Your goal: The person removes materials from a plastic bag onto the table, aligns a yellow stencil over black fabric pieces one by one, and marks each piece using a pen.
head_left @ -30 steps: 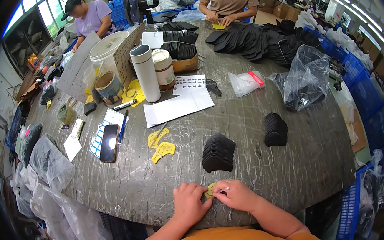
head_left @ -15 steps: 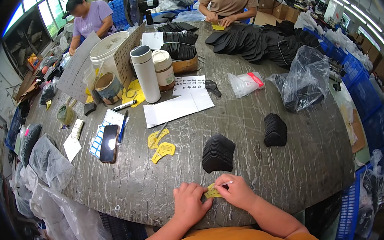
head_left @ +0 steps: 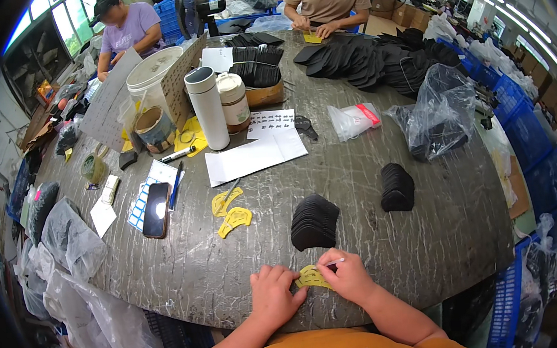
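Left hand (head_left: 275,292), thumb and forefinger slightly parted, at the left end of a curved yellow slotted template (head_left: 311,277) on the tabletop (head_left: 246,253); right hand (head_left: 348,278), fingertips pinched around a slender pale pen-like tool (head_left: 334,262), near the template's right end; fanned black stack (head_left: 315,222) just beyond

The template (head_left: 311,276) is lying flat, curving in a yellow arc with dark slots showing across its face, between the left hand (head_left: 274,294) and right hand (head_left: 349,280). The slim, pale pen (head_left: 336,261) is slanting from the right fingers, its tip hiding.
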{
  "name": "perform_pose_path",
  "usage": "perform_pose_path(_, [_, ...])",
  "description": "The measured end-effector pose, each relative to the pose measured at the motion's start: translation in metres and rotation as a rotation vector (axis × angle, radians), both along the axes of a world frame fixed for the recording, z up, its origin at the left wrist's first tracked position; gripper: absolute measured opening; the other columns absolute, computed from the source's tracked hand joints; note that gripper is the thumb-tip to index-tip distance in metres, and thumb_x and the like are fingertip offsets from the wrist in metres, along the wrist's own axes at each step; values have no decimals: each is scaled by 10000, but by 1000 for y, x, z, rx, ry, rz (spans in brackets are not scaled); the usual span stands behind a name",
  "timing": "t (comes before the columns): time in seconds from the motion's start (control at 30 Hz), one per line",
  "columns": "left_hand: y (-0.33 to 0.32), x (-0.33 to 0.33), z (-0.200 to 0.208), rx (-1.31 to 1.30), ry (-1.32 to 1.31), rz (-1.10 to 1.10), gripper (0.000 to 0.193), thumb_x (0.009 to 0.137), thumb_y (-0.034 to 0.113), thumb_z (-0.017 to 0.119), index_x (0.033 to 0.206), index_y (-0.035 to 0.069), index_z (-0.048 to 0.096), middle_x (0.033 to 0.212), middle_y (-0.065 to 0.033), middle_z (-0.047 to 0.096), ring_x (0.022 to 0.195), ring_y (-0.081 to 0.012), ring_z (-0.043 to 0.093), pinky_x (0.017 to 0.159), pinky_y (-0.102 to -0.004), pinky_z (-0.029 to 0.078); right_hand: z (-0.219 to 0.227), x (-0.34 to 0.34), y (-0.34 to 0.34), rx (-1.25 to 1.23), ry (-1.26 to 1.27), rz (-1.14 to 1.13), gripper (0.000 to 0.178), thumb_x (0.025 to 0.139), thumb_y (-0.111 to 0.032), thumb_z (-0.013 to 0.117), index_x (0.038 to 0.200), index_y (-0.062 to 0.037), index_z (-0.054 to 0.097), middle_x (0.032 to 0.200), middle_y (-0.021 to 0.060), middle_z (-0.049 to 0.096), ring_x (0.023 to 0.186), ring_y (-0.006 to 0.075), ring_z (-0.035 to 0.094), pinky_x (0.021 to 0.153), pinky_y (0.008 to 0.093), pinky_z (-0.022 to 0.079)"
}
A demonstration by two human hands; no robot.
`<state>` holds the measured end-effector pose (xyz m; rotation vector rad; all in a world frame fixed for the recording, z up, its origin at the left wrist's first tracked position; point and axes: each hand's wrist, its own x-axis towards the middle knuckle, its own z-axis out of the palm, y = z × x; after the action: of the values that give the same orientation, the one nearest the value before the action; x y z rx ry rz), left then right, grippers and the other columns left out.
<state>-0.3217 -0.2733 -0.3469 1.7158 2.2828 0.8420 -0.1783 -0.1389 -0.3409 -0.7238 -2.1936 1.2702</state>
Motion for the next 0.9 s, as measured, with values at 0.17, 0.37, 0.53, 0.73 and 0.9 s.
perform_pose_path(0.17, [0,0,0,9,4,-4,288,670,265,818,898,131,705,883,-5,615,888,-237,546,757,-404,362,0,3,-1,6,15,3,84,838,7,646,851,-22,569,812,136,646,709,301,659,638,360,522])
perform_pose_path(0.37, [1,1,0,15,10,-4,288,663,262,821,891,132,703,879,-3,618,879,-236,548,749,-405,362,-5,17,-5,33,16,-39,88,840,5,650,860,-23,568,798,133,643,689,289,654,622,354,518])
perform_pose_path(0.53, [1,1,1,30,5,3,304,640,224,836,885,120,690,897,-13,636,879,-248,559,751,-399,368,-6,25,-9,-38,13,-68,97,840,1,662,860,-26,571,796,128,645,678,260,655,610,337,513])
perform_pose_path(0.73, [1,2,1,23,10,-3,300,640,218,838,879,118,686,901,-12,638,885,-243,562,751,-397,368,-2,33,-14,-22,-16,-88,102,842,3,665,849,-28,567,787,123,640,669,244,653,605,324,512])
perform_pose_path(0.9, [1,1,1,24,10,0,296,643,218,837,875,115,686,903,-12,640,892,-242,562,753,-399,368,-10,44,-18,-51,2,-102,110,841,-1,672,849,-30,566,793,121,640,664,242,653,601,321,512])
